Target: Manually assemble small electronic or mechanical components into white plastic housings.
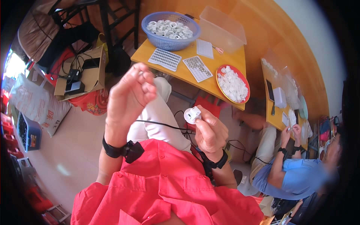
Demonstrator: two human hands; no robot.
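My right hand (212, 133) pinches a small white plastic part (192, 115) between thumb and fingers, above my lap. The part has a round flange and a boxy body with a dark slot. My left hand (129, 99) is raised to the left of it, apart from it, fingers loosely bent and nothing visible in them. Beyond my hands, a blue plastic basket (165, 44) on the wooden table (144, 56) is heaped with similar white parts (170, 30). A red plate (247, 80) at the table's right bears a pile of small white pieces (232, 85).
Between basket and plate lie a tray with rows of holes (165, 60), a tray of small metal pieces (197, 69), a white pad (204, 49) and scissors (218, 50). Behind them stands a clear bin (221, 28). A co-worker (288, 176) sits at right; a cardboard box (98, 71) stands left.
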